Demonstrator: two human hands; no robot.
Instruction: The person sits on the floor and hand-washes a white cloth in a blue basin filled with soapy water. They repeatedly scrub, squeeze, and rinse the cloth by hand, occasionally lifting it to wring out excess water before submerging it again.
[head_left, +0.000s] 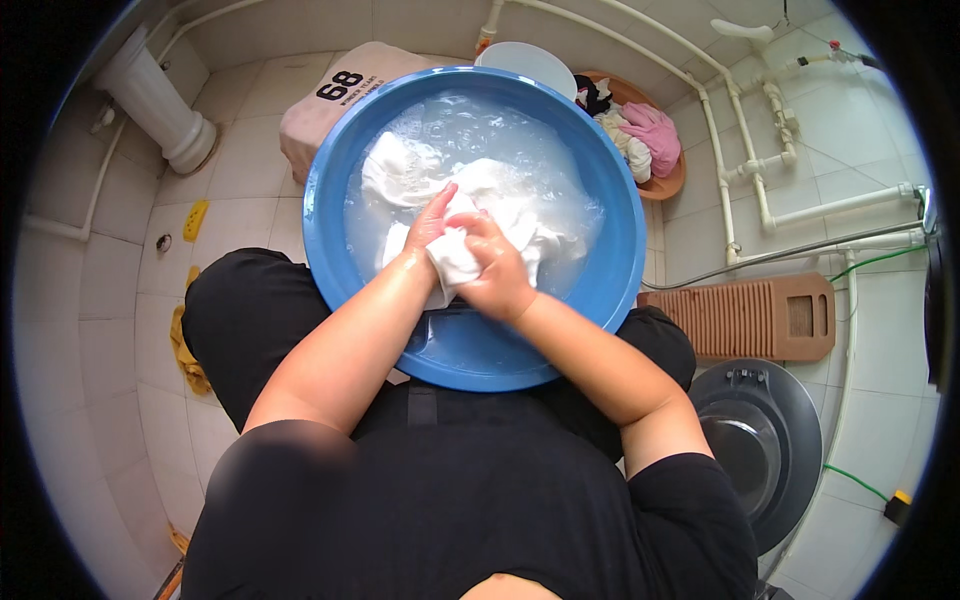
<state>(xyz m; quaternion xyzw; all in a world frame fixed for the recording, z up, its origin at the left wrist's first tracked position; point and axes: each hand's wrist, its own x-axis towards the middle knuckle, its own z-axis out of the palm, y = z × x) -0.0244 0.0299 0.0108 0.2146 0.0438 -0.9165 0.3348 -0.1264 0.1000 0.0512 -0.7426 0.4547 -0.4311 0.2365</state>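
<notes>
A wet white cloth (505, 205) lies partly in cloudy, sudsy water inside a large blue basin (325, 190). My left hand (430, 225) presses against a bunched part of it, fingers pointing up and away from me. From the other side my right hand (495, 265) grips the same bunch, its fingers curled over the fabric. Between the two hands the cloth is gathered above the basin's near half. The rest of it spreads out in the water beyond them. What kind of garment or cloth it is, I cannot tell.
A brown washboard (745, 315) lies at the right, above a grey lidded basin (755, 440). Clothes fill an orange-brown tub (665, 185) at the far right, by a pale round lid (525, 62). A pink printed cloth (330, 105) covers something far left. White pipes (715, 150) line the wall.
</notes>
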